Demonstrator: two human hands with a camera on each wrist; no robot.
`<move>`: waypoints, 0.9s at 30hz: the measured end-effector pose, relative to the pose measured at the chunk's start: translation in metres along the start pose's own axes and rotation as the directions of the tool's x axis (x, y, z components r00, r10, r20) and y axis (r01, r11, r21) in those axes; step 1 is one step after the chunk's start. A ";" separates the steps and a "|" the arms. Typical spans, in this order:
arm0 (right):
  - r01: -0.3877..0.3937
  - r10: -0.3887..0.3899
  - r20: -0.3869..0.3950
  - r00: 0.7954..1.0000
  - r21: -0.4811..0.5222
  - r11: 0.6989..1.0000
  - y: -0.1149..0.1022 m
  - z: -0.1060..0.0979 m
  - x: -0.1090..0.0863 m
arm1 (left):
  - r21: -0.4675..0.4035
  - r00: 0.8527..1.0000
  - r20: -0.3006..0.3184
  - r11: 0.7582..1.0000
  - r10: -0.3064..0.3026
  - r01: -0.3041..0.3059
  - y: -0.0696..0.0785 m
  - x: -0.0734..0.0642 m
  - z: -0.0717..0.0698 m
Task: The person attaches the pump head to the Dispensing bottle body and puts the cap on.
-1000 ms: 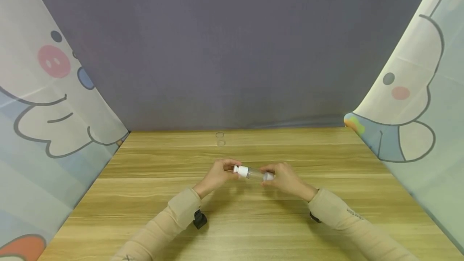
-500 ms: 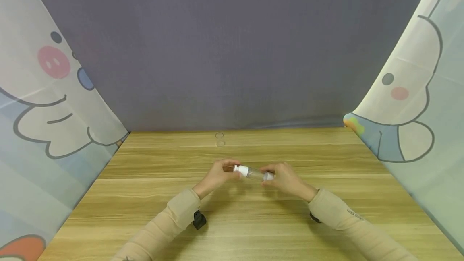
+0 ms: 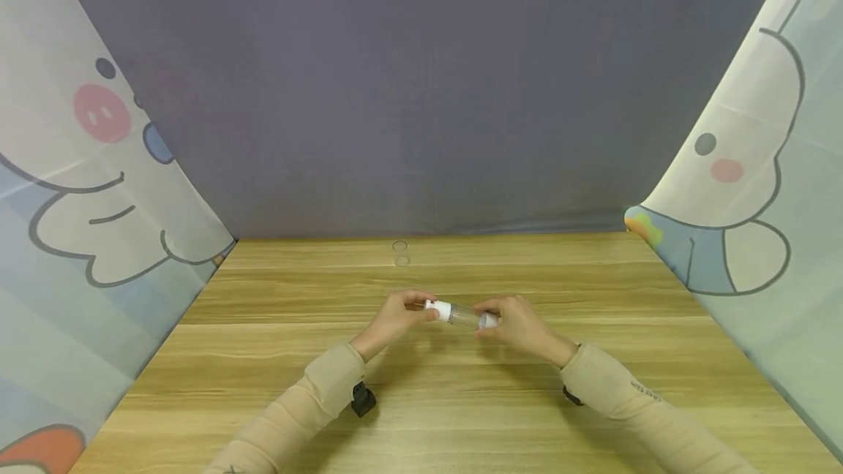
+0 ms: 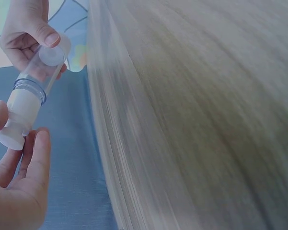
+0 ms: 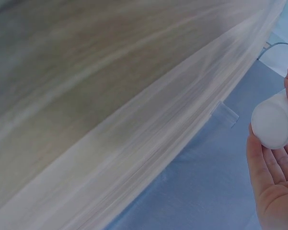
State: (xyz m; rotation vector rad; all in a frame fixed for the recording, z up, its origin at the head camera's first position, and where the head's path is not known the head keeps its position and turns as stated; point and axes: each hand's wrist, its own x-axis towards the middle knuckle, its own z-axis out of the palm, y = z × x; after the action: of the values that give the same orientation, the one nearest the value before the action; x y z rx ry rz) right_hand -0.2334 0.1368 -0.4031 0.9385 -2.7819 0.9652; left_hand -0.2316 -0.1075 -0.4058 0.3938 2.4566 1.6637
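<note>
Between both hands, above the table, a slim bottle [image 3: 465,315] is held lying nearly level, with a clear body, a white collar and head at its left end and a white base at its right. My left hand [image 3: 395,319] pinches the white head [image 4: 12,135] between thumb and fingers. At the other end, my right hand [image 3: 520,325] grips the clear body by the white base [image 5: 272,125]. Toward the back of the table stands a small clear cap [image 3: 401,254], apart from both hands.
The wood-grain table [image 3: 527,415] ends at a grey cloth backdrop [image 3: 428,93]. Curtains with cartoon prints [image 3: 718,189] hang at both sides. A black wrist mount [image 3: 362,399] sits beneath the left sleeve.
My left thumb has shifted slightly to the right over the white head. The bottle, the right hand and the clear cap stay in place.
</note>
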 end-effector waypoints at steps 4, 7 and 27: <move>-0.002 0.002 -0.008 1.000 -0.010 1.000 0.000 0.001 0.000 | -0.008 1.000 0.004 1.000 0.001 -0.001 0.000 0.000 0.000; -0.006 0.005 -0.011 1.000 -0.014 1.000 0.000 0.002 0.000 | -0.019 1.000 0.007 1.000 -0.001 0.001 0.000 0.000 0.000; -0.014 0.014 0.005 1.000 -0.014 1.000 0.001 0.001 0.000 | -0.002 1.000 0.016 1.000 0.014 -0.014 -0.001 0.002 0.001</move>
State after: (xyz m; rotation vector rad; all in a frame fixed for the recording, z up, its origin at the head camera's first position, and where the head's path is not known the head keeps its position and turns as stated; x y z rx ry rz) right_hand -0.2336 0.1372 -0.4051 0.9221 -2.7991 0.9450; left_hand -0.2336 -0.1059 -0.4074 0.4225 2.4468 1.6613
